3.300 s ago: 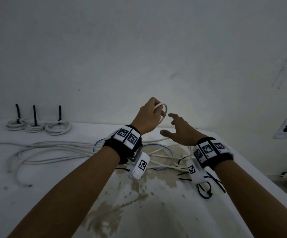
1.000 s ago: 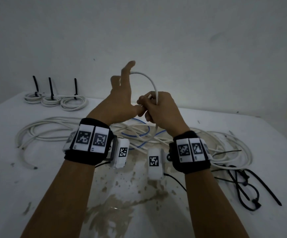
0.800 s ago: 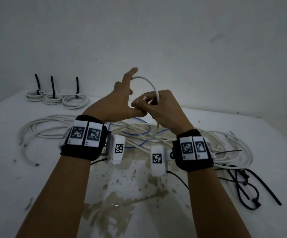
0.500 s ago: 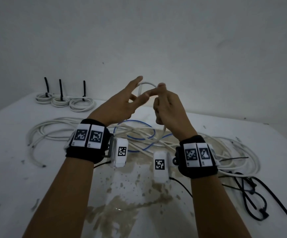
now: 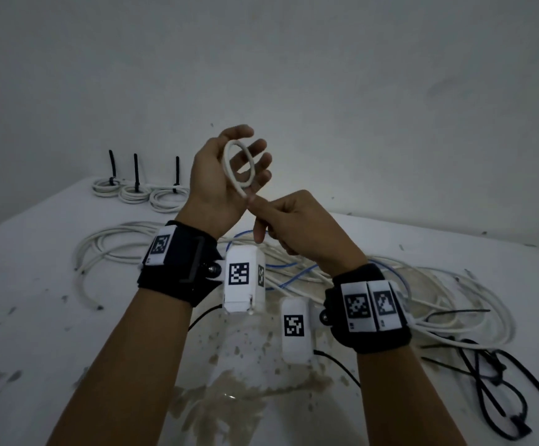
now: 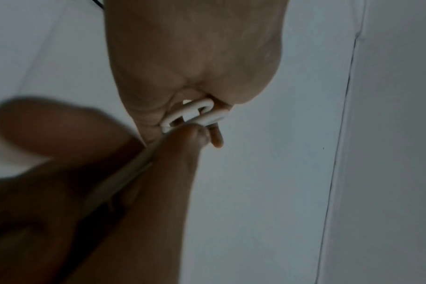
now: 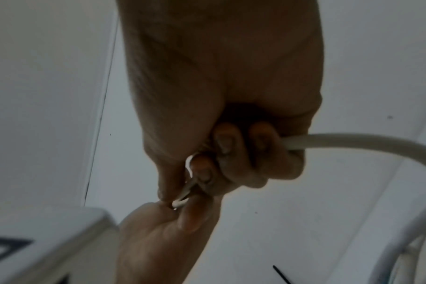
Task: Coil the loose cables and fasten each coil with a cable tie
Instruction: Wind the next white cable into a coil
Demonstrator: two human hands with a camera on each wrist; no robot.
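Observation:
My left hand (image 5: 249,149) is raised above the table with its palm turned toward me. Its curled fingers hold a small loop of white cable (image 5: 226,165). In the left wrist view the same white loop (image 6: 195,113) sits tucked between palm and fingers. Just below and to the right, my right hand (image 5: 255,204) pinches the cable where it leaves the loop. The right wrist view shows the white cable (image 7: 353,140) running out of the right fist (image 7: 231,169) and curving down toward the table. The pile of loose white cables (image 5: 438,284) lies under both wrists.
Three finished white coils (image 5: 134,192) with upright black ties stand at the back left by the wall. A thin blue wire (image 5: 297,273) runs through the pile. Loose black cable ties (image 5: 487,381) lie at the right. A brown stain (image 5: 245,397) marks the white table in front.
The left hand has turned its palm toward me and the wide arc of cable has closed into a small loop in it. The right hand slid down below the left.

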